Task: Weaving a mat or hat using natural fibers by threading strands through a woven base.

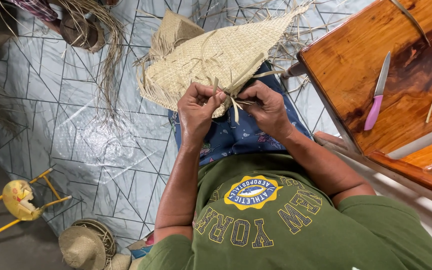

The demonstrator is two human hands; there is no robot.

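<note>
A pale, straw-coloured woven mat of flat palm strips (216, 55) lies across the seated person's lap and spreads away over the patterned floor covering (76, 125). Its weave is a tight, even check, its far corner tapers to a point, and its edges bristle with loose, unwoven strip ends. At the near edge the left hand (197, 107) and the right hand (266, 107) sit close together, each with fingers pinched shut on the loose pale strips (233, 97) sticking out of the mat. To the right, a purple-handled knife (377, 92) lies on a glossy brown wooden bench (406, 60).
</note>
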